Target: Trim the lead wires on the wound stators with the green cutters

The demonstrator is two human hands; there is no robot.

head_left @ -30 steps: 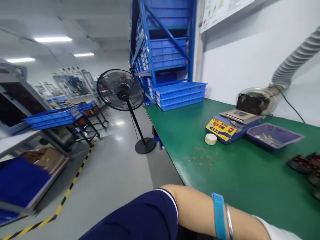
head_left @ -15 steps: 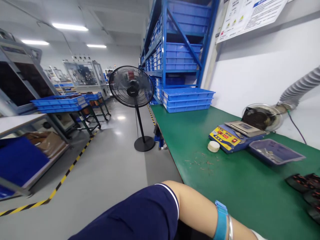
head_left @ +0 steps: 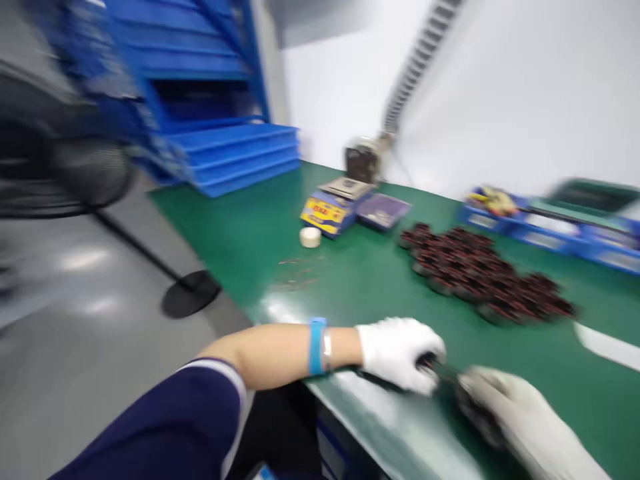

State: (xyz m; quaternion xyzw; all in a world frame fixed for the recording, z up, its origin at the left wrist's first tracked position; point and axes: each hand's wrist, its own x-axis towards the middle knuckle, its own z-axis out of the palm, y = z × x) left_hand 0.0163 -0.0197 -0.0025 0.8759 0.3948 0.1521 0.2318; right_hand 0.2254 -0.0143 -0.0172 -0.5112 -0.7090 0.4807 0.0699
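Low over the near edge of the green bench, my left hand in a white glove is closed, its fingers curled in. A small dark bit shows in the gap between thumb and fingers, too blurred to name. Just to its right, my right hand, gloved too, closes on a dark part smeared by motion. The two hands are close together, with a thin dark piece between them. Beyond them, several dark round parts with reddish tops stand in a cluster on the bench.
A blue and yellow device sits farther back beside a purple tray and a white roll. Wire scraps lie nearby. Blue trays are stacked at the far left; blue bins line the wall. A fan stands on the floor.
The view has swung to the right and down. Both gloved hands and the cluster of dark parts have come into sight; the fan has moved to the left edge.
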